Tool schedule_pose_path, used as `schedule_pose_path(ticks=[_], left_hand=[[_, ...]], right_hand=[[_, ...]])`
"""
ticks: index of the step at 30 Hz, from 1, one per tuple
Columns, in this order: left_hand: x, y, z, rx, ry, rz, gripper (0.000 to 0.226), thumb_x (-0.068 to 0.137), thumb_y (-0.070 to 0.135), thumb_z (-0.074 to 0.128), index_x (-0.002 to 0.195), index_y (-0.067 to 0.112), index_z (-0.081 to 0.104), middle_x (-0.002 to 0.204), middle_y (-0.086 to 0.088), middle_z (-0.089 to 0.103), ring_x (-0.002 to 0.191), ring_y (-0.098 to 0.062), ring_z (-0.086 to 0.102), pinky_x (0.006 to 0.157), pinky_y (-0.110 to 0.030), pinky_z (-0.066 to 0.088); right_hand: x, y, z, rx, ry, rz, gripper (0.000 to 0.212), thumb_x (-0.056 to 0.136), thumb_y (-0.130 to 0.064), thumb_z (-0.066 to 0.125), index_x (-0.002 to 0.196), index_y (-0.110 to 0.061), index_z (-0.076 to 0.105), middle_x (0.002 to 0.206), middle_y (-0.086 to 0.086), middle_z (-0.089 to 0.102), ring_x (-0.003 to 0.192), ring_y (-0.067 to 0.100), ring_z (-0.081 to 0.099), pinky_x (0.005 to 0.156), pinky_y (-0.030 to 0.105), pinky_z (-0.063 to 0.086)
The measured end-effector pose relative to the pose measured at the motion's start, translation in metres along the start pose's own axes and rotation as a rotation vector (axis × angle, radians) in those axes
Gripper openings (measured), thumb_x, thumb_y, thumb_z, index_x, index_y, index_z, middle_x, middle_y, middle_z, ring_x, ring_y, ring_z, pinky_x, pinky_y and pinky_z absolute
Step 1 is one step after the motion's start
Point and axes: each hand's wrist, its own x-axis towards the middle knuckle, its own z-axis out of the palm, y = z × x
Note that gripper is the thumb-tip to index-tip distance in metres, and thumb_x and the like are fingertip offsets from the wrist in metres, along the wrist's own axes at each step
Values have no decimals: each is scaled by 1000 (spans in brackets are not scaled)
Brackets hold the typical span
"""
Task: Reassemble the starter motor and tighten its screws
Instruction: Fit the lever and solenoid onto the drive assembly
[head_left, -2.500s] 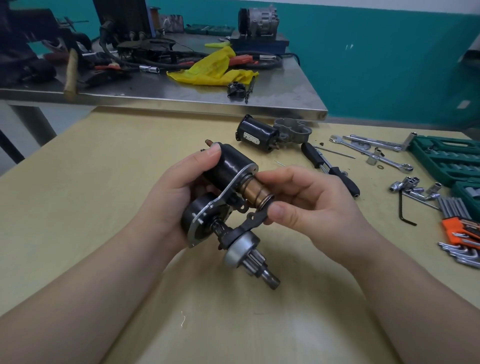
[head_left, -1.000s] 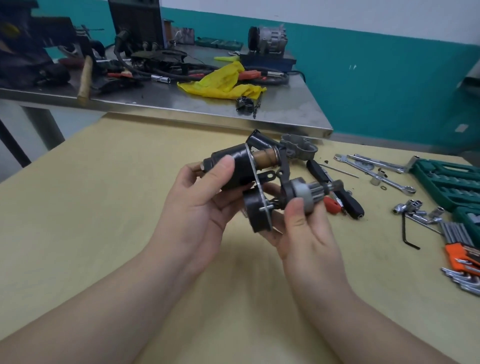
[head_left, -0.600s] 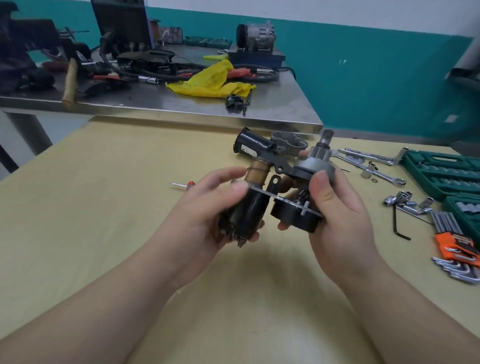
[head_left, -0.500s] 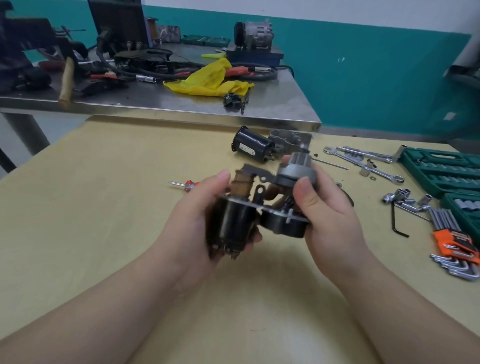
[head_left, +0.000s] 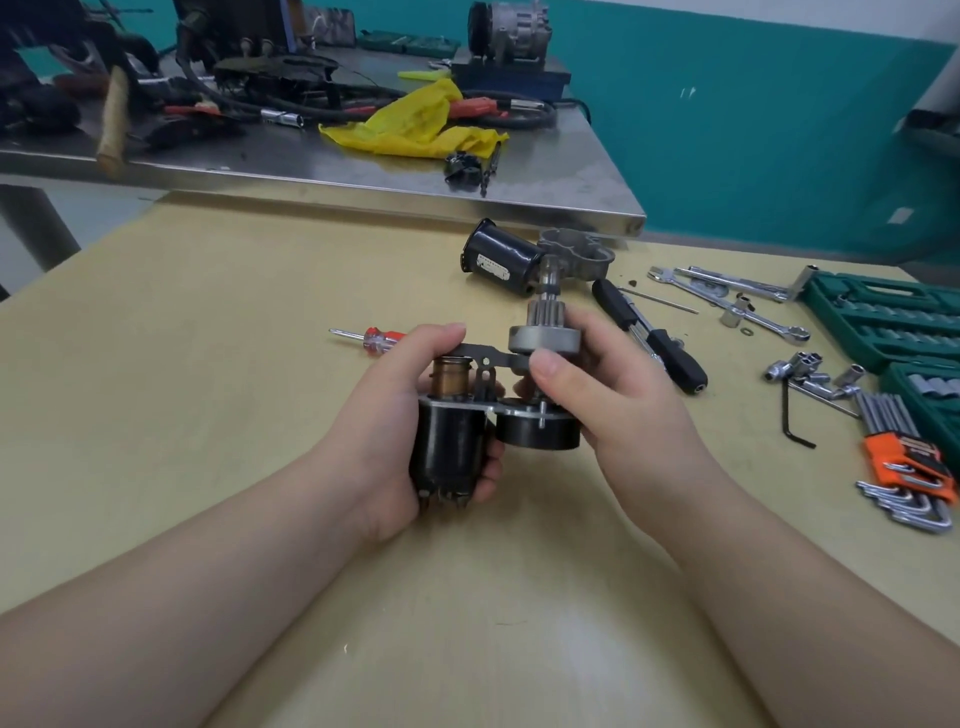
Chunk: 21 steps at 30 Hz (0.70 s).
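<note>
Both hands hold the starter (head_left: 498, 415) upright above the tabletop (head_left: 208, 467).
Left hand (head_left: 395, 431) has its grip around the black cylinder; right hand (head_left: 608, 395) pinches the pinion end. Motor can (head_left: 501, 257) and screwdriver (head_left: 371, 338) lie beyond.

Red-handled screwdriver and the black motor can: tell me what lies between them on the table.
Bare tabletop only, in the head view: nothing lies between the red-handled screwdriver and the black motor can.
</note>
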Motion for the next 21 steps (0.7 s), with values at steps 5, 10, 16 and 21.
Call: schedule_pose_path(ticks=[5,10,16,21], left_hand=[[2,1,2,61,42,-19,55,85,64,69,77,12,81,72,-22,68,55,-32,66,53,-36,56],[4,1,1,81,40,-17,55,86,64,68,74,13,82,72,-21,69,55,-33,66,53,-36,57],[6,1,-2,83,4,2,67,79,77,69,76,11,81,74,-20,69,56,-32,66,55,-38,57],[7,2,-3,68,-13,-17,65,81,74,71,79,10,79,77,-20,68,57,-33,65,56,-39,56]], right_hand=[[3,8,7,108,37,102,33,95,-31,70,127,-26,68,103,2,78,96,22,77,93,53,62],[2,7,5,93,27,121,35,96,-30,68,130,-22,66,103,5,78,98,26,76,99,64,58],[3,4,1,103,-2,113,42,92,-28,71,133,-22,66,105,0,77,102,23,75,94,52,61],[4,4,1,151,-36,104,40,92,-22,71,131,-17,66,102,1,77,96,21,75,84,38,60]])
